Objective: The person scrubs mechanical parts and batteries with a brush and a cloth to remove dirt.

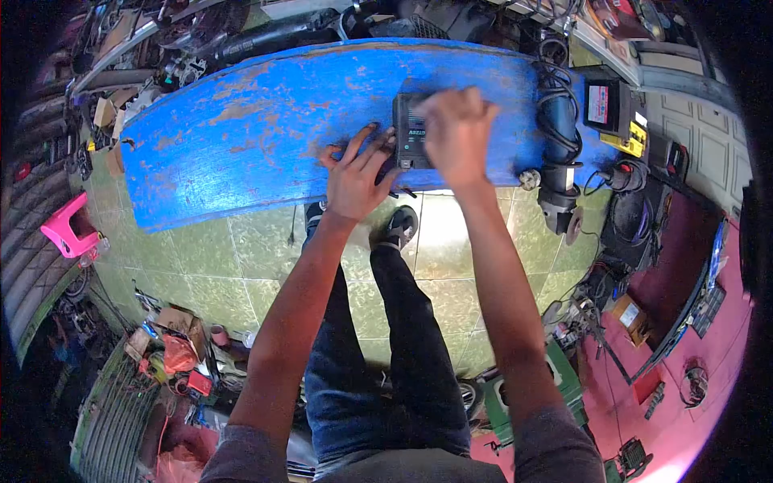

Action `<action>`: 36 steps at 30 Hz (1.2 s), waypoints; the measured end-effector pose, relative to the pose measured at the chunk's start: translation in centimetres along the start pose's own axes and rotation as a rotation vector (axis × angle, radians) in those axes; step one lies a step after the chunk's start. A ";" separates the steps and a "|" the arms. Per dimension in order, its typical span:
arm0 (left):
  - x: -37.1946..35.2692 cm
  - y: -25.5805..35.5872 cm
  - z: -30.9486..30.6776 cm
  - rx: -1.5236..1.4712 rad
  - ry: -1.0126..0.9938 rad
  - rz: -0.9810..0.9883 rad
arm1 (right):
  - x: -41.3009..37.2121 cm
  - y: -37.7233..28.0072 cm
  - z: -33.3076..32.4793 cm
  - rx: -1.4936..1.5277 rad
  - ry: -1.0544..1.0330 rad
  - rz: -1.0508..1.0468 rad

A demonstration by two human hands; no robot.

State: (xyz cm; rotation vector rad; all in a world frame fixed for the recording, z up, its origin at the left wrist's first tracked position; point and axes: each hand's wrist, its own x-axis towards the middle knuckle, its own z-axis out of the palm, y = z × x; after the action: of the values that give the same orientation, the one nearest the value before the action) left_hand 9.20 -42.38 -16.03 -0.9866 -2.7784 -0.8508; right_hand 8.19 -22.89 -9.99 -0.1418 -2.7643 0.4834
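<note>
A black boxy battery [413,145] with pale lettering lies on the worn blue bench [282,121]. My left hand [358,177] is at its left side, palm down, fingers spread and fingertips right by the case edge. Over the upper right part of the battery is my right hand [460,141], smeared by motion and covering that part of the case. Its fingers look bent, but the blur hides whether they hold anything.
An angle grinder [558,185] with a coiled black cable lies across the bench's right end. Beside it stands another black battery [605,106] near a yellow item [634,138]. A pink stool [68,229] is on the left. Boxes and tools clutter the floor edges.
</note>
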 end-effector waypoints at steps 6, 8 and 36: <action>-0.1 -0.1 0.1 -0.014 0.011 0.005 | -3.4 1.4 -2.0 0.027 0.001 0.203; -0.1 -0.3 0.2 -0.006 -0.001 0.001 | -4.6 0.1 -1.9 0.115 -0.065 0.043; 0.2 0.1 0.0 -0.041 0.030 0.003 | -3.5 1.5 -1.8 0.021 0.059 0.093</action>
State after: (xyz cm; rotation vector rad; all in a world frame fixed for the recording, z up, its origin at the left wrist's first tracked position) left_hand 9.10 -42.22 -15.97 -0.9755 -2.7447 -0.9186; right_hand 12.20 -21.47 -9.95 -0.2757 -2.7034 0.5236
